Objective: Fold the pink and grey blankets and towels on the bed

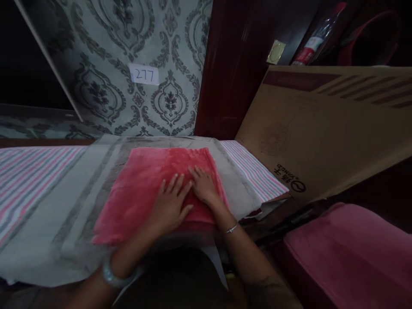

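A pink plush cloth, folded into a flat rectangle, lies in front of me. My left hand rests palm down near its middle, with the fingers spread. Just to the right, my right hand also presses flat on the cloth, fingers stretched out, close to the left fingertips. Neither hand grips anything. Beneath the pink cloth is a grey and white plush cover, spread over the surface. A bangle circles my left wrist, and a thin bracelet is on the right.
Striped cloth shows on both sides of the grey cover. A big cardboard box leans at the right, with a bottle behind it. A pink padded seat stands at lower right. A dark screen is at upper left.
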Tool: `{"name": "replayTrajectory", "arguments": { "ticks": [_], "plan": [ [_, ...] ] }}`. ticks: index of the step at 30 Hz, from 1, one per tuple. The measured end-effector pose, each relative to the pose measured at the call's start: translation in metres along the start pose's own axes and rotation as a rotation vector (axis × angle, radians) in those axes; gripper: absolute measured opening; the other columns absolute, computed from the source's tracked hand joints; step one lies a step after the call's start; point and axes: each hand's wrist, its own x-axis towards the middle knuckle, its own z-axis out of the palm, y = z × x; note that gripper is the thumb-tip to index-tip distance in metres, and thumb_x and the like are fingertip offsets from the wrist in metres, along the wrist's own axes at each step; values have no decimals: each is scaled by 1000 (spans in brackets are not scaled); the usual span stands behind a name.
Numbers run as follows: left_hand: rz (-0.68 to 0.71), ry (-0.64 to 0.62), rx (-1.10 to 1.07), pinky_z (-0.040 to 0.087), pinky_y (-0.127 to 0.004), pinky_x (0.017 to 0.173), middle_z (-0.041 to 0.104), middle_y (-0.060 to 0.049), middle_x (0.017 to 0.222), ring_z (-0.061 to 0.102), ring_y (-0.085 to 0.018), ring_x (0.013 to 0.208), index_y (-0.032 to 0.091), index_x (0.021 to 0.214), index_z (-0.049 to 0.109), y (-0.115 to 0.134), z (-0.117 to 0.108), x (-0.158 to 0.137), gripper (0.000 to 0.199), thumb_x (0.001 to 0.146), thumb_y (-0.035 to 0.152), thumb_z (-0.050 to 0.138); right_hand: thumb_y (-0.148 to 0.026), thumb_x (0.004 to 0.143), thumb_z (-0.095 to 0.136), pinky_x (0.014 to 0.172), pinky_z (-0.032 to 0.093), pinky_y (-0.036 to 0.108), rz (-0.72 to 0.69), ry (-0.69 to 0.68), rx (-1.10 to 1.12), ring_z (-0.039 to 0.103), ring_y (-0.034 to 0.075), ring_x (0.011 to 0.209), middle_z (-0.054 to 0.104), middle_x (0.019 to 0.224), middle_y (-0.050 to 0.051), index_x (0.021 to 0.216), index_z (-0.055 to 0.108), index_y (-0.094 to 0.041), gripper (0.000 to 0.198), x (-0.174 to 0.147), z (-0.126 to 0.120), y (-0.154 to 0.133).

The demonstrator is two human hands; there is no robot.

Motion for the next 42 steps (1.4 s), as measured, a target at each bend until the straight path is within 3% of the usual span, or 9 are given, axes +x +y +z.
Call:
{"name": "replayTrajectory", "arguments": {
  "ticks": [7, 14, 18, 21, 24, 27, 31, 35, 42],
  "plan": [
    [45, 92, 13, 22, -62, 119, 38, -10, 158, 30, -34, 148, 32, 150, 41, -8, 53, -47, 61, 93, 49, 49, -31, 101, 38, 121, 18, 43, 68, -50, -52, 19, 23, 152, 26, 165, 3, 157, 32, -27, 56, -14, 22, 2],
    [101, -58, -129, 39, -52, 115, 44, -6, 155, 43, -30, 142, 34, 146, 48, -28, 17, -84, 60, 87, 41, 58, -32, 99, 42, 120, 20, 46, 67, -82, -36, 21, 26, 151, 26, 164, 3, 155, 36, -26, 57, -10, 23, 6],
    [9, -122, -398, 49, -36, 106, 67, -1, 131, 64, -20, 119, 31, 132, 63, -56, -39, -38, 46, 97, 40, 34, -28, 95, 47, 113, 36, 37, -5, -162, 57, 46, 23, 138, 50, 151, 8, 151, 44, -21, 56, 23, -5, 8],
    [33, -36, -374, 40, -38, 115, 59, -3, 142, 55, -19, 130, 21, 141, 55, -65, -64, 38, 54, 95, 31, 29, -22, 97, 38, 108, 40, 31, 3, -13, 126, 53, 19, 131, 54, 147, 7, 153, 39, -18, 57, 70, -34, -1],
    [-67, -28, -197, 30, -38, 121, 43, -12, 155, 39, -21, 144, 10, 148, 42, -60, -61, 118, 61, 89, 19, 32, -15, 96, 32, 111, 36, 27, 29, 148, 115, 47, 16, 137, 47, 153, 5, 155, 35, -18, 59, 115, -45, -11],
    [-162, -77, -100, 31, -47, 120, 37, -18, 157, 34, -27, 147, 11, 151, 38, -53, -37, 166, 61, 90, 19, 35, -10, 95, 27, 114, 31, 28, 98, 187, 52, 40, 15, 141, 45, 155, 7, 152, 40, -16, 59, 134, -27, -9],
    [-214, -95, -69, 26, -65, 116, 42, -18, 154, 36, -35, 145, 16, 145, 48, -61, 11, 171, 54, 94, 25, 33, -15, 97, 31, 116, 30, 38, 176, 110, -14, 42, 22, 141, 49, 151, 12, 147, 49, -16, 53, 127, 22, 12],
    [-209, -88, -36, 14, -63, 121, 34, -9, 161, 26, -30, 150, 25, 150, 42, -76, 50, 154, 55, 96, 34, 33, -19, 98, 32, 117, 27, 40, 160, 88, -50, 38, 23, 143, 46, 153, 12, 146, 51, -18, 51, 122, 51, 29],
    [-296, -154, 37, 5, -65, 121, 31, -10, 162, 25, -32, 150, 24, 153, 36, -115, 46, 155, 63, 97, 51, 29, -22, 100, 30, 118, 24, 39, 175, 76, -16, 36, 24, 144, 46, 154, 10, 146, 50, -16, 51, 129, 57, 34]
  ]
}}
